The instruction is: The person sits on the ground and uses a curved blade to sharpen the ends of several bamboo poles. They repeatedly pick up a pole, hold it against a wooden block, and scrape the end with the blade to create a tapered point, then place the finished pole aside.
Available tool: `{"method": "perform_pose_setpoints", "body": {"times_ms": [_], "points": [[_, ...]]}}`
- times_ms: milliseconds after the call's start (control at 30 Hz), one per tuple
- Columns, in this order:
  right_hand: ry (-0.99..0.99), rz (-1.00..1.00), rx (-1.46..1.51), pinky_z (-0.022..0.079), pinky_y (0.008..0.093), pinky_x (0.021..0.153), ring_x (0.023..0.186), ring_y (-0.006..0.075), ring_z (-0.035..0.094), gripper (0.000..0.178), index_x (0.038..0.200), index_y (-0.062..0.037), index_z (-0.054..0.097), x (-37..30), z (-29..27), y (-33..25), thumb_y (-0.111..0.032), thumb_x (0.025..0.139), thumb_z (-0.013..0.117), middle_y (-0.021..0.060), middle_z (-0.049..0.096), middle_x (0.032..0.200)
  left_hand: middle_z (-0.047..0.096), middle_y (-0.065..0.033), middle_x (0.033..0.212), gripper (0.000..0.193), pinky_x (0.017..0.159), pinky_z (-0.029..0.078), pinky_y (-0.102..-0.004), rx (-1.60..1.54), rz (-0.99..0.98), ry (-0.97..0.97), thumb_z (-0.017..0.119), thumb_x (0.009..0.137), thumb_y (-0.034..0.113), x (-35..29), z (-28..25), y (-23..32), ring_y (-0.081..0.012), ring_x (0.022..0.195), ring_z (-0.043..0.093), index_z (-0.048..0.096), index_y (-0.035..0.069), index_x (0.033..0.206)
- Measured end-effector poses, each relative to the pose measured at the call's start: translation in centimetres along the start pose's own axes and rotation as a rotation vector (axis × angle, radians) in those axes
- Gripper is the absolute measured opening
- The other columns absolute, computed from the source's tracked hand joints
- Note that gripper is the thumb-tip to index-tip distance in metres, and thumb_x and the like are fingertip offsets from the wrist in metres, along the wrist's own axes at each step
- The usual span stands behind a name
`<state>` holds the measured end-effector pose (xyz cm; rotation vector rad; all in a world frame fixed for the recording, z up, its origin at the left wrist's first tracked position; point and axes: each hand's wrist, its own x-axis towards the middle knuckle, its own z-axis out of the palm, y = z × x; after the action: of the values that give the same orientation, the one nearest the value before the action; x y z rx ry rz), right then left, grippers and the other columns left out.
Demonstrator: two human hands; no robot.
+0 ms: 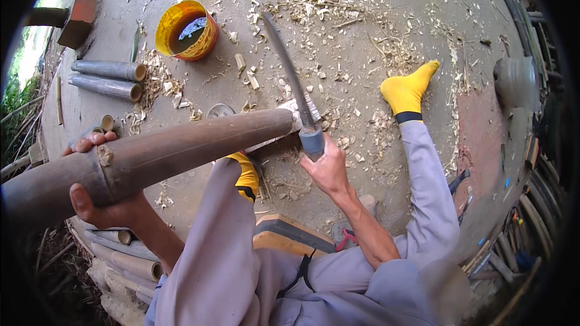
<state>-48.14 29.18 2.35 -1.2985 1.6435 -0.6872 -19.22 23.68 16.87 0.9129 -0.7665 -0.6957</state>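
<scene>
My left hand [112, 208] is wrapped round a thick brown bamboo pole [193, 148] near a node, thumb on the near side and fingertips over the far side. From the left edge the pole slants to the middle, its far end over a light, chip-marked block [309, 110]. In my right hand [329, 169] is the grey handle of a long machete [287, 63]. Its dark, slightly curved blade points up and away, just beside the pole's end. Whether the blade touches the pole, I cannot tell.
A yellow-and-red bucket [211, 39] of dark liquid stands ahead. Cut bamboo pieces [106, 87] lie at the left, more bamboo lengths [130, 259] below. Wood chips [320, 0] litter the floor. My yellow-socked foot [408, 90] is stretched out right, near a grey metal container [516, 84].
</scene>
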Motion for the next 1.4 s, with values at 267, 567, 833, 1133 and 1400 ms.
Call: {"method": "perform_pose_setpoints", "body": {"times_ms": [267,567,833,1133,1400], "points": [[0.059,-0.004,0.084,0.053,0.0311,0.057,0.062,0.0212,0.063,0.024,0.089,0.0007,0.053,0.0,2.3,3.6,-0.008,0.072,0.067,0.0117,0.064,0.074,0.049,-0.0163,0.1,0.057,0.094,0.037,-0.0466,-0.011,-0.018,-0.022,0.054,0.073,0.037,-0.2,-0.4,0.0,-0.0303,0.097,0.049,0.044,0.0,0.116],[0.149,-0.173,0.252,0.053,0.0337,0.057,0.065,0.0199,0.065,0.025,0.091,-0.0008,0.053,-0.1,-0.7,-2.0,-0.005,0.071,0.067,0.0114,0.063,0.072,0.047,-0.0138,0.095,0.068,0.086,0.041,-0.0431,-0.112,0.026,-0.236,0.06,0.066,0.041,0.4,-2.3,0.0,-0.0271,0.092,0.047,0.042,0.002,0.118],[-0.106,0.054,-0.094,0.046,0.0299,0.048,0.056,0.0164,0.06,0.024,0.091,0.0012,0.056,0.8,1.3,7.6,-0.008,0.07,0.063,0.0106,0.061,0.069,0.049,-0.0103,0.095,0.072,0.083,0.041,-0.0403,-0.148,0.083,-0.437,0.064,0.066,0.044,0.9,-2.6,-0.5,-0.0253,0.091,0.048,0.041,0.003,0.121],[-0.096,0.252,-0.021,0.049,0.0352,0.059,0.063,0.0238,0.063,0.025,0.087,0.0015,0.057,-1.1,2.3,5.7,-0.01,0.067,0.067,0.0143,0.061,0.067,0.047,-0.0154,0.111,0.095,0.094,0.04,-0.054,-0.238,0.065,-0.536,0.07,0.066,0.054,1.0,-0.7,-2.3,-0.0307,0.104,0.048,0.026,0.007,0.136],[0.066,-0.036,-0.317,0.047,0.0402,0.083,0.093,0.0328,0.059,0.047,0.114,0.0039,0.049,-1.7,1.6,2.0,-0.008,0.072,0.064,0.0229,0.057,0.098,0.058,-0.018,0.093,0.046,0.077,0.053,-0.0373,-0.001,-0.351,-0.03,0.064,0.072,0.018,-2.4,-0.7,-8.6,-0.0261,0.084,0.063,0.049,-0.007,0.106]]}}
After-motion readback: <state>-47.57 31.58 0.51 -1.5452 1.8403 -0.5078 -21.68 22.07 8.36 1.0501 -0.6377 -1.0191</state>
